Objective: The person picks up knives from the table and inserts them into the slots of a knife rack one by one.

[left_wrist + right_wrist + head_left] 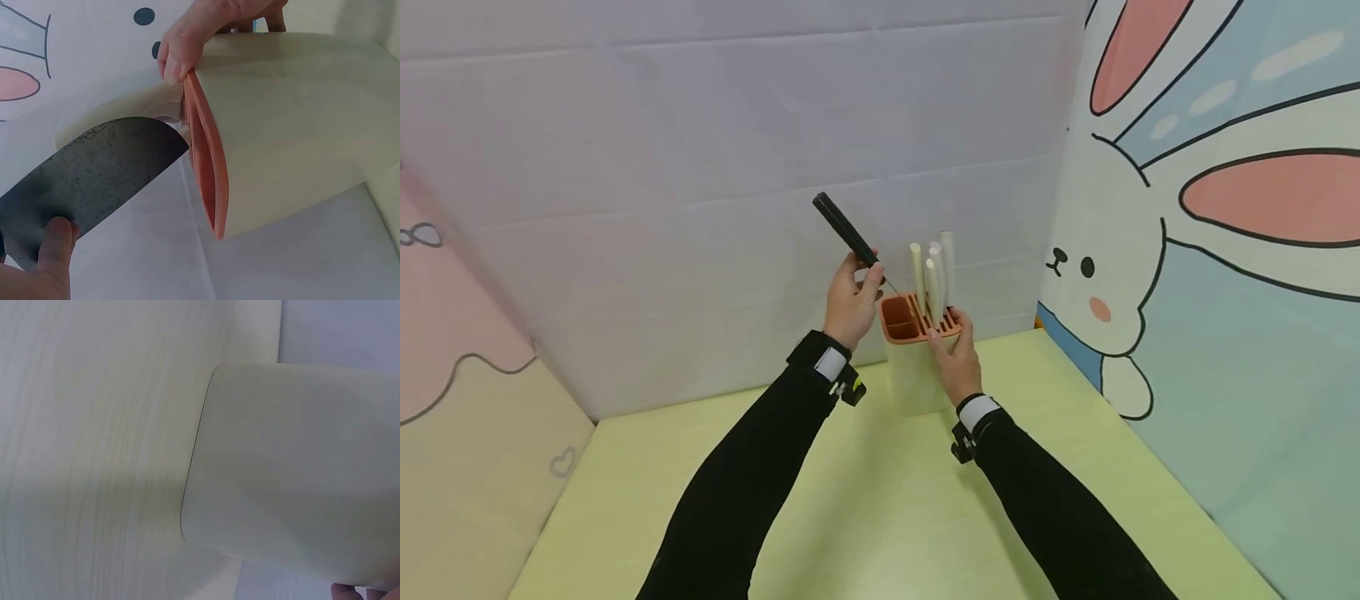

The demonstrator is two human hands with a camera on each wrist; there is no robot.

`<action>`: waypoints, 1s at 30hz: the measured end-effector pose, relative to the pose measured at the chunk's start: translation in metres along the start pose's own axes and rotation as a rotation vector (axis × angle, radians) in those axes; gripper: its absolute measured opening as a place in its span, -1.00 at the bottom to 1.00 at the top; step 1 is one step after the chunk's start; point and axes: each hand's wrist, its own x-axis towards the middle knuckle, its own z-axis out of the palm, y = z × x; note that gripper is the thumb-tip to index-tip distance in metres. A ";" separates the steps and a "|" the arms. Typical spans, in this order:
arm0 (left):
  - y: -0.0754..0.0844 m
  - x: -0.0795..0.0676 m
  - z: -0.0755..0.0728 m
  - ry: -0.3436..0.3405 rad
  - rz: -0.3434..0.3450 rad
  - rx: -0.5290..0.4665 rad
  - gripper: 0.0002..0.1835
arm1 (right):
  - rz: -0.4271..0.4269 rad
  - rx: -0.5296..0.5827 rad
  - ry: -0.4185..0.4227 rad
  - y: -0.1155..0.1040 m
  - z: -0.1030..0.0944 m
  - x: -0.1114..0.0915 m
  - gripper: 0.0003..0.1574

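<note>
My left hand (850, 308) pinches a broad-bladed kitchen knife (844, 227) where its black handle meets the blade. The handle slants up to the left, and the dark blade (106, 175) points at the orange slotted top of a cream knife block (917, 385). In the left wrist view the thumb lies along the blade, whose tip overlaps the rim. My right hand (958, 362) grips the block at its right rim, thumb in front. Several pale-handled knives (917, 267) stand in the slots. Only fingertips (347, 592) show in the right wrist view.
The block stands upright on a pale wood-grain table (865, 500), close to the white back wall (700, 250). On the right rises a side panel (1247, 375) with a cartoon rabbit. A pink and cream panel (467, 433) borders the left side.
</note>
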 end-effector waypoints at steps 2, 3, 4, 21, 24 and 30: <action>-0.009 0.007 0.003 0.003 0.021 0.040 -0.65 | 0.002 -0.001 -0.001 0.000 0.001 0.000 -0.23; -0.014 0.010 0.005 0.001 0.029 0.063 -0.65 | 0.005 -0.002 -0.001 0.000 0.001 0.000 -0.23; -0.019 0.013 0.007 -0.003 0.035 0.084 -0.65 | 0.006 -0.002 -0.001 0.000 0.001 0.001 -0.23; -0.034 0.026 0.023 -0.172 0.036 0.221 -0.68 | 0.023 0.007 -0.012 -0.003 -0.002 -0.001 -0.26; -0.036 0.027 0.026 -0.196 0.024 0.252 -0.67 | 0.022 0.002 -0.012 -0.003 -0.002 -0.002 -0.25; -0.048 0.031 0.030 -0.248 -0.008 0.297 -0.69 | 0.020 -0.006 -0.003 -0.002 -0.001 0.000 -0.26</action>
